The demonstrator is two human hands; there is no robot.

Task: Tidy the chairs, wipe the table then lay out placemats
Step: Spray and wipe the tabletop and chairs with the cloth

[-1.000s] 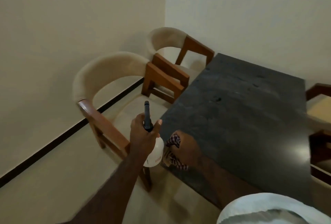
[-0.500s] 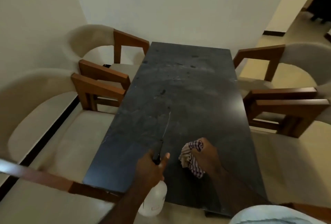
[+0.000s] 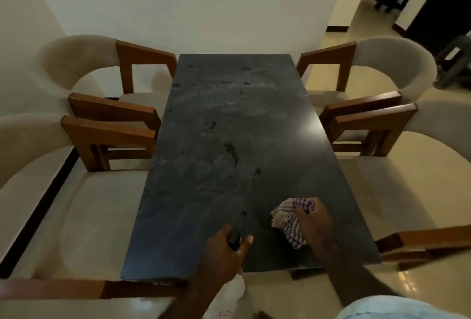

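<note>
left hand (image 3: 224, 250) grips a white plastic spray bottle (image 3: 229, 293) at lower centre; right hand (image 3: 314, 224) clutches a bunched striped cloth (image 3: 289, 219) on the dark stone table (image 3: 229, 140).

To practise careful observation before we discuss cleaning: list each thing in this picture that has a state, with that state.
Table: bare, smudged with dark spots.
Spray bottle: gripped by left hand, nozzle pointing over the tabletop.
Cloth: bunched, gripped by right hand.
Chairs: drawn up along both long sides.
</note>
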